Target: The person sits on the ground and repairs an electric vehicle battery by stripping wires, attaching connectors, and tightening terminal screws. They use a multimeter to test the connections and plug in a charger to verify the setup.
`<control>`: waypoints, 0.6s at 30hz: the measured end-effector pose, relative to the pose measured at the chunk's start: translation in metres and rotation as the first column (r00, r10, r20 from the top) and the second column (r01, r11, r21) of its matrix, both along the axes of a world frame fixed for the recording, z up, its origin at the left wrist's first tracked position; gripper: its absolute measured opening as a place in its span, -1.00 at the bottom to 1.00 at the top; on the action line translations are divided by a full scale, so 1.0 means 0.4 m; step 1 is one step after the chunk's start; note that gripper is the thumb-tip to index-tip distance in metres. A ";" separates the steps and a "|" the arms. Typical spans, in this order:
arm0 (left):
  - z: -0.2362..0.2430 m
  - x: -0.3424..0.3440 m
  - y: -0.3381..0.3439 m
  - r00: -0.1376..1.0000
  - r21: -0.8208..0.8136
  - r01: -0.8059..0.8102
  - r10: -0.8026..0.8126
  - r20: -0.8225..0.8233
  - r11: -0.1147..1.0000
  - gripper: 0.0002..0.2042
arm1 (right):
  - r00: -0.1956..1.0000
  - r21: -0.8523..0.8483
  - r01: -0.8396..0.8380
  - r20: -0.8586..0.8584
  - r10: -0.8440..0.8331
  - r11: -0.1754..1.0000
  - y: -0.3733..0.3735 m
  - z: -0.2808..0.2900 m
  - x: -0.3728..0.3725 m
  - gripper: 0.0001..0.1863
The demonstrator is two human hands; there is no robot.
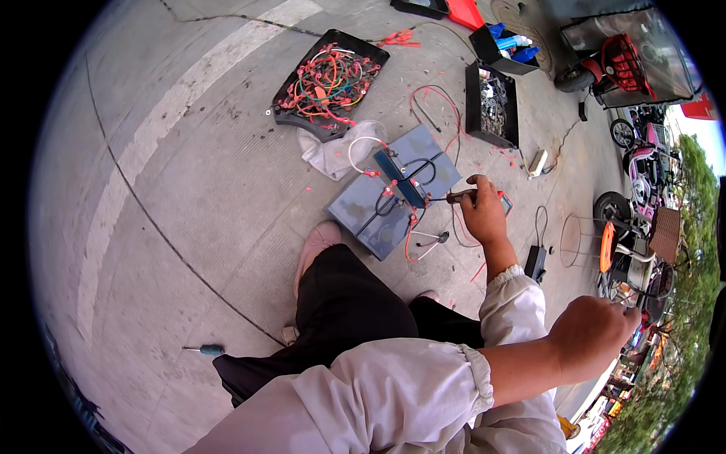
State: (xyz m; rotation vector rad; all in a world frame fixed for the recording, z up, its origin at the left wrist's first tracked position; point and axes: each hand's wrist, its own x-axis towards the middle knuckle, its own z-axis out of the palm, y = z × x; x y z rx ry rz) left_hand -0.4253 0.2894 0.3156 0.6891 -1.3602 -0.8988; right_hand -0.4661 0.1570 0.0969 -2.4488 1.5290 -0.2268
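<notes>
Right hand (488, 218) gripped tool (458, 197) toward nine o'clock, at blue battery (391, 169) — likely connection work, wanting steadiness. Left hand (588, 337) curled closed, contents unclear.

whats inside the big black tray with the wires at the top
The black tray holds a tangle of wires, among them red, yellow and green ones. The heap hides most of the tray's floor, so what lies at the bottom cannot be seen.
</notes>
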 end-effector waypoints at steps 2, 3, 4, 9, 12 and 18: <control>-0.006 0.004 -0.004 1.000 0.019 -0.007 0.007 0.018 1.000 -0.86 | 0.958 0.162 0.203 -0.235 -0.162 0.966 0.000 0.038 0.044 -0.57; -0.010 0.003 -0.006 1.000 0.021 -0.016 0.015 0.013 1.000 -0.86 | 0.906 0.222 0.315 -0.359 -0.223 0.923 0.001 0.047 0.059 -0.56; -0.004 0.000 -0.002 1.000 0.014 -0.020 0.020 0.004 1.000 -0.85 | 0.933 0.169 0.283 -0.275 -0.231 0.944 0.002 0.043 0.048 -0.57; 0.005 0.002 0.004 1.000 0.008 -0.004 0.004 0.008 1.000 -0.85 | 0.999 0.025 0.038 0.025 -0.038 0.999 0.003 0.004 0.007 -0.54; 0.000 0.008 -0.002 1.000 0.010 -0.009 0.009 0.021 1.000 -0.85 | 0.916 0.108 0.269 -0.336 -0.219 0.957 0.004 0.036 0.052 -0.53; 0.010 0.004 0.003 1.000 0.001 0.010 -0.010 -0.007 1.000 -0.86 | 0.995 -0.053 -0.008 0.102 0.013 0.999 -0.011 -0.026 -0.005 -0.51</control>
